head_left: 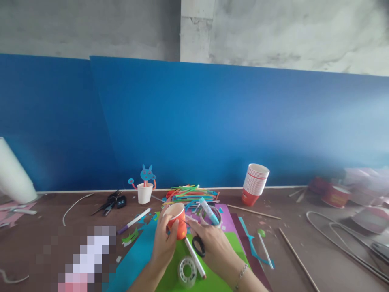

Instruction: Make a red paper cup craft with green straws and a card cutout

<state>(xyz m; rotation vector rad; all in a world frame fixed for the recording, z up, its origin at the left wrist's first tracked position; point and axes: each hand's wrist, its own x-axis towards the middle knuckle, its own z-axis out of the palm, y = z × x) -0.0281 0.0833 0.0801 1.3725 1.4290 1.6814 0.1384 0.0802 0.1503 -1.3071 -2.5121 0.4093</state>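
Observation:
An orange-red paper cup (181, 231) with a white inside is held in my left hand (164, 239), fingers wrapped round its left side. My right hand (212, 244) grips scissors (198, 246) by their black handle, the blades pointing at the cup's right side. Beneath both hands lie green paper (223, 280) and blue paper (136, 257). A marker (195, 258) and a roll of clear tape (187, 272) rest on the green sheet. Just beyond my right hand, a glue stick (209, 211) leans in a round container (219, 212).
A white cup with a blue paper figure (145, 193) stands back left, near black scissors (113, 201) and a purple marker (134, 221). Coloured sticks (190, 194) lie behind the cup. Stacked cups (255, 182), wooden sticks (298, 259) and cables (337, 233) are at the right.

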